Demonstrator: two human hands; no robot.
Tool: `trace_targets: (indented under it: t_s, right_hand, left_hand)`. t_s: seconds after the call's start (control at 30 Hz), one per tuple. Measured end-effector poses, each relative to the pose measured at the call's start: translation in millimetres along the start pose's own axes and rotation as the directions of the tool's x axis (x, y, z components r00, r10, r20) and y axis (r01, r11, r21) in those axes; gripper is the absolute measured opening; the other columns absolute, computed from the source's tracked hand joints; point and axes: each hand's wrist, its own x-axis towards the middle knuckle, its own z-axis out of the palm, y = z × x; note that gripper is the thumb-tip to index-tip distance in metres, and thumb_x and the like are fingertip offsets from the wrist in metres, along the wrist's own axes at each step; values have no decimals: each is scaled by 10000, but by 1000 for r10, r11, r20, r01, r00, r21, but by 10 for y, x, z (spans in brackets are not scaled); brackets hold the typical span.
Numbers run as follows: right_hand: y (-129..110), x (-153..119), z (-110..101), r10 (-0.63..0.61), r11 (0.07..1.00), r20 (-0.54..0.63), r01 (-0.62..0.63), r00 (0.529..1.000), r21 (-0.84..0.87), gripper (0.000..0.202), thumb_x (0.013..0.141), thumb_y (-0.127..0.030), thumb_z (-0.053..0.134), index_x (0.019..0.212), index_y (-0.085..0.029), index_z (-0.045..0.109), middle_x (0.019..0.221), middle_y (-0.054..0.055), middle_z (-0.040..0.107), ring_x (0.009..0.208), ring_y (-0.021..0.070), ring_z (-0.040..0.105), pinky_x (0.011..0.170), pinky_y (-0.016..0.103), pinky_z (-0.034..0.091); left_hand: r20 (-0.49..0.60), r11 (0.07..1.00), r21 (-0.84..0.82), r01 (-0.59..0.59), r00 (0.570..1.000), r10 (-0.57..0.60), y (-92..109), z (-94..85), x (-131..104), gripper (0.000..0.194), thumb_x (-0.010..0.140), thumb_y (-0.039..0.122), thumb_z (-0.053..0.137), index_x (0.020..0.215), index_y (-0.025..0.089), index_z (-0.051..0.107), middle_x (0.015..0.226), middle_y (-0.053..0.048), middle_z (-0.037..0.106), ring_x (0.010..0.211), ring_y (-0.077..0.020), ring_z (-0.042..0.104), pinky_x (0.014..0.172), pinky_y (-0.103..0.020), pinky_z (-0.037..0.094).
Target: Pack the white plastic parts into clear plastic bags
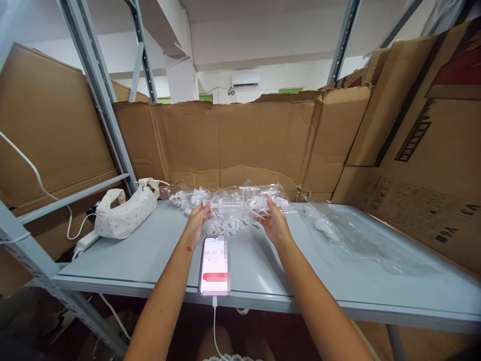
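A clear plastic piece with a white ribbed middle (231, 203) is held level between my two hands; its exact kind is hard to make out. My left hand (197, 221) closes its fingers on the left end. At the right end, my right hand (275, 220) grips it between thumb and fingers. Behind and below lie many small white plastic parts (229, 226), some loose on the grey shelf top (255, 271) and some among crinkled clear bags (191, 196).
A phone (214, 265) showing a timer lies at the front edge, its white cable (215, 316) hanging down. More clear bags (349, 235) lie on the right. A white patterned fabric pouch (126, 218) and a power strip (85, 243) sit left. Cardboard (240, 135) walls the back.
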Motion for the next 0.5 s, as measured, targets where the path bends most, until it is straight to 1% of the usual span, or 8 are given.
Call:
trace_targets:
  t_s: [0.03, 0.1, 0.17, 0.27, 0.33, 0.5]
  right_hand:
    - [-15, 10, -10, -8, 1000, -14, 8, 1000, -5, 431, 614, -454, 771, 935, -246, 572, 717, -44, 624, 725, 181, 670, 644, 345, 581]
    - [-32, 27, -29, -23, 1000, -42, 23, 999, -14, 433, 611, -455, 768, 926, -241, 563, 757, -35, 634, 728, 177, 670, 635, 337, 581]
    - [-37, 42, -47, -41, 999, -69, 40, 997, -18, 433, 604, -450, 770, 911, -237, 552, 792, -31, 637, 703, 158, 659, 623, 331, 584]
    - [-46, 70, -79, -73, 997, -130, 70, 989, -25, 451, 607, -467, 754, 932, -241, 537, 801, -37, 627, 660, 133, 635, 610, 323, 589]
    - [-67, 91, -102, -110, 993, -178, 103, 978, -51, 468, 620, -493, 731, 959, -244, 525, 824, -32, 632, 655, 126, 629, 581, 300, 583]
    - [-152, 117, -144, -240, 964, -249, 200, 938, -175, 487, 667, -519, 666, 1020, -232, 493, 867, 16, 664, 651, 138, 635, 488, 245, 535]
  left_hand:
    - [-53, 999, -53, 7, 999, -10, 18, -16, 15, 237, 694, 324, 717, 809, 159, 592, 827, -38, 623, 805, -157, 629, 746, -280, 495]
    - [-115, 992, -126, 20, 993, -35, 53, -44, 35, 230, 722, 318, 687, 816, 168, 541, 785, -23, 618, 720, -152, 650, 695, -285, 515]
    - [-153, 987, -158, 20, 987, -45, 84, -62, 38, 219, 749, 316, 653, 829, 178, 503, 752, -12, 617, 652, -160, 665, 640, -285, 521]
    - [-226, 985, -168, -29, 974, -10, 111, -77, 31, 174, 794, 305, 588, 848, 186, 474, 745, -12, 624, 618, -169, 676, 587, -269, 515]
    - [-300, 983, -168, -71, 954, 18, 119, -91, 34, 137, 823, 294, 539, 846, 185, 459, 748, -21, 630, 603, -160, 673, 567, -253, 507]
    - [-482, 965, -186, -187, 873, 76, 145, -157, 62, 84, 855, 263, 464, 840, 183, 441, 718, -15, 610, 567, -133, 649, 556, -233, 496]
